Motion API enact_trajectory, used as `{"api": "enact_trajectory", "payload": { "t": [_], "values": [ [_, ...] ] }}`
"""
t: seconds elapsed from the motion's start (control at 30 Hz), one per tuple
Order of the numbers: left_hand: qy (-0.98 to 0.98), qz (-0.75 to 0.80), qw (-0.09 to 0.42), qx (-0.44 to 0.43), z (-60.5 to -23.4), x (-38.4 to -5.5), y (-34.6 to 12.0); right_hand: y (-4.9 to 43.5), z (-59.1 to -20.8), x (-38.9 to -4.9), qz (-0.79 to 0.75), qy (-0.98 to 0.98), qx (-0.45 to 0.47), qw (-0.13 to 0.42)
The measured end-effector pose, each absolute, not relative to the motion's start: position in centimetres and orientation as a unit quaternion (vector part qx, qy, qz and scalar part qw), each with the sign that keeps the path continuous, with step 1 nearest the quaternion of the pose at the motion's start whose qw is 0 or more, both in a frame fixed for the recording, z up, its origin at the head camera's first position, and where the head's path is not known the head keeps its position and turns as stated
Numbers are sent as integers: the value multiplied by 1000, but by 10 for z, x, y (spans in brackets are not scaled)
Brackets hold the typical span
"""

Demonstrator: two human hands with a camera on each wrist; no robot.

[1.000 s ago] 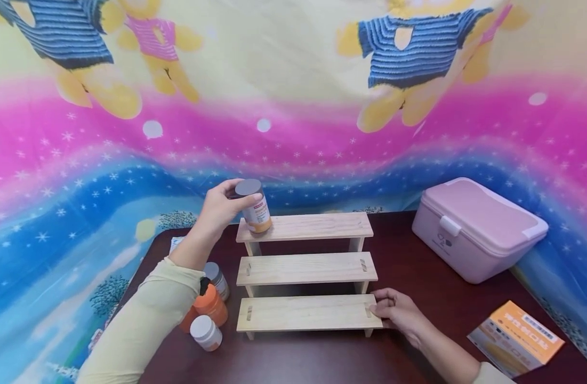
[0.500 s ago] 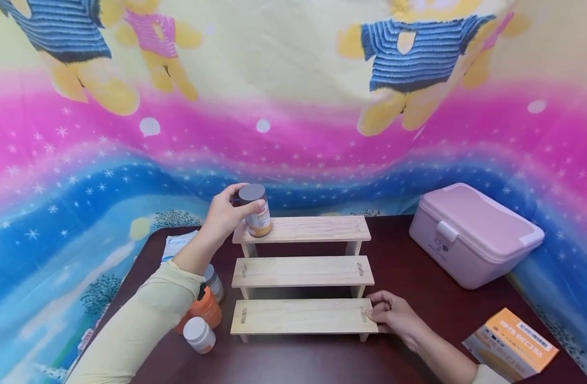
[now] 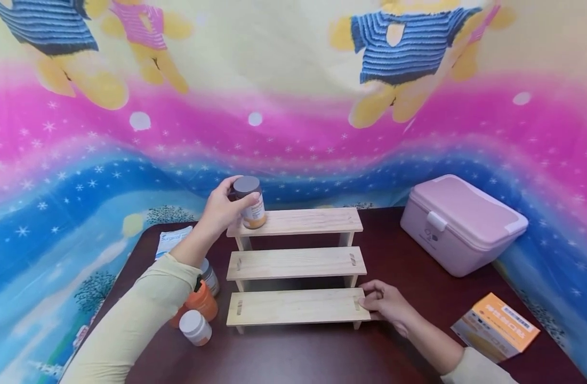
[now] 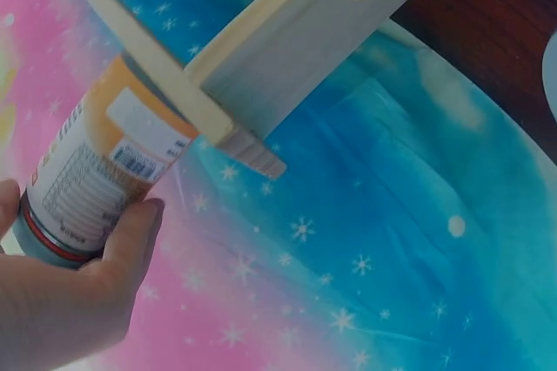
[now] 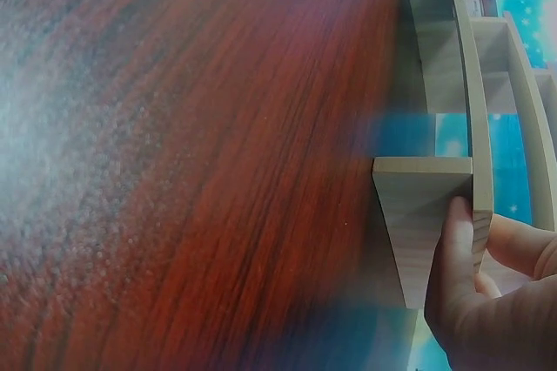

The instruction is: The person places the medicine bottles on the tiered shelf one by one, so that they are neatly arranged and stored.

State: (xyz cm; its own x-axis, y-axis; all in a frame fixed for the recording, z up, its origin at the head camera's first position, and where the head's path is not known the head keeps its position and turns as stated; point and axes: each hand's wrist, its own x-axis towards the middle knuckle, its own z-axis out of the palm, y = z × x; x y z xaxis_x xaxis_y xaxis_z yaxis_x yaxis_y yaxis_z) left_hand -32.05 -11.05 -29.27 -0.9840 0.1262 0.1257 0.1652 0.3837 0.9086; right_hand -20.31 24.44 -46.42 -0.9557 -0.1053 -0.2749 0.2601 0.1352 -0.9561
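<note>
My left hand (image 3: 221, 205) grips a pill bottle (image 3: 254, 209) with a dark grey lid and a white and orange label. The bottle stands upright at the left end of the top step of a three-tier wooden display stand (image 3: 295, 265). In the left wrist view, the bottle's (image 4: 109, 158) base meets the top board, and my thumb and fingers lie around its lid end. My right hand (image 3: 388, 306) pinches the right end of the lowest step. In the right wrist view, the thumb and fingers of my right hand (image 5: 487, 301) are on either side of that board's end.
Left of the stand are a white jar (image 3: 195, 328), an orange bottle (image 3: 203, 300), a grey-lidded bottle (image 3: 209, 277) partly behind my sleeve, and a "Surgical" packet (image 3: 172, 241). A pink lidded box (image 3: 461, 224) and an orange carton (image 3: 497, 326) are on the right.
The head view has shifted slightly. My left hand still holds the bottle at the top step's left end, and my right hand keeps its pinch on the lowest step.
</note>
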Motion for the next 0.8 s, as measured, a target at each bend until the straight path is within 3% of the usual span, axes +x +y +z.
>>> {"api": "enact_trajectory", "payload": {
  "t": [0.3, 0.8],
  "values": [
    [-859, -500, -56, -96, -290, -322, -126, 241, -466, -206, -649, 744, 81, 135],
    [-856, -512, -9, -73, -292, -303, -196, 244, -464, -209, -646, 745, 59, 153]
  ]
}}
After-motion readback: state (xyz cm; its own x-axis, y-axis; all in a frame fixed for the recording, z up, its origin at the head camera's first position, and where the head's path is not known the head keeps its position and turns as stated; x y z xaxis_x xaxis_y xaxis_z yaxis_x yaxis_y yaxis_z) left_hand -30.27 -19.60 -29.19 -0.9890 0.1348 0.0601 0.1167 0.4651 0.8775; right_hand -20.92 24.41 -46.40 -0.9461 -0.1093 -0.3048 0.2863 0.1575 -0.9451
